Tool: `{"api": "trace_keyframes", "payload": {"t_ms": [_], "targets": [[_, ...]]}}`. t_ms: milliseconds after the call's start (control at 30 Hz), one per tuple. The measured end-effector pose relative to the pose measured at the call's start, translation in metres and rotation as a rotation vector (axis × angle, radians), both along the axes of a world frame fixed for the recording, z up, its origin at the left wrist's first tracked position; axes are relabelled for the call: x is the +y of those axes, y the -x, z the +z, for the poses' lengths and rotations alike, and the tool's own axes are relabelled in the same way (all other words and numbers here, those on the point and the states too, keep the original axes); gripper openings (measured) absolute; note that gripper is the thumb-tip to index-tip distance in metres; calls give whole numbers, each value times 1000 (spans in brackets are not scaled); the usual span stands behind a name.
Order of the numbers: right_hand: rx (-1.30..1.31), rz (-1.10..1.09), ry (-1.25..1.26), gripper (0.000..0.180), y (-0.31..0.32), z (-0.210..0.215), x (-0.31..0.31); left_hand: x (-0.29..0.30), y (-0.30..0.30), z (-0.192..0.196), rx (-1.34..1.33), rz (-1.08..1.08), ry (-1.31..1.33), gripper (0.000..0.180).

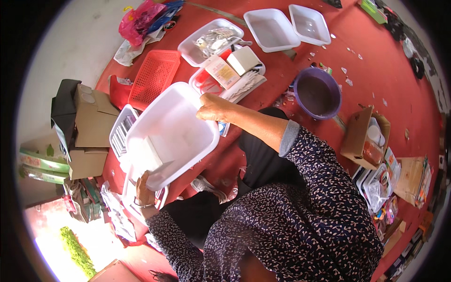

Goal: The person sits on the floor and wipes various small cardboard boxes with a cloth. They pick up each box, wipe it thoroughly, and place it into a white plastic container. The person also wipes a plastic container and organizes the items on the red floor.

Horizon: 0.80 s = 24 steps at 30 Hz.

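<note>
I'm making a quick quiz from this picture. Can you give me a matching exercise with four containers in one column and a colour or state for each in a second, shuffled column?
Things:
1. large tub
2. mesh basket
3. round basin
4. cardboard box

Descriptions:
A. purple, nothing visible inside
B. white, gripped at two rims by the left hand and the right hand
C. brown, open, with jars inside
D. red, upside down on the red surface

Pairs: 1-B, 2-D, 3-A, 4-C
</note>
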State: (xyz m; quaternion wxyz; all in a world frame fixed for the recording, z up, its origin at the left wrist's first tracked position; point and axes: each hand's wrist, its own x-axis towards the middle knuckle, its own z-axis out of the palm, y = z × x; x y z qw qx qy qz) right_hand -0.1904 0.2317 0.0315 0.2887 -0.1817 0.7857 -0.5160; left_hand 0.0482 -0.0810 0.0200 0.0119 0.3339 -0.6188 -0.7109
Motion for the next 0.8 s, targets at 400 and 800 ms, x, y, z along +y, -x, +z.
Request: {"api": "trace_keyframes", "payload": {"t_ms": [400,800], "targets": [[-279,471,-31,42,45,15,-22,13,18,-15,-9,275,-206,55],[990,296,-1038,101,173,-111,96,-11,17,-17,136,380,-224,61]]}}
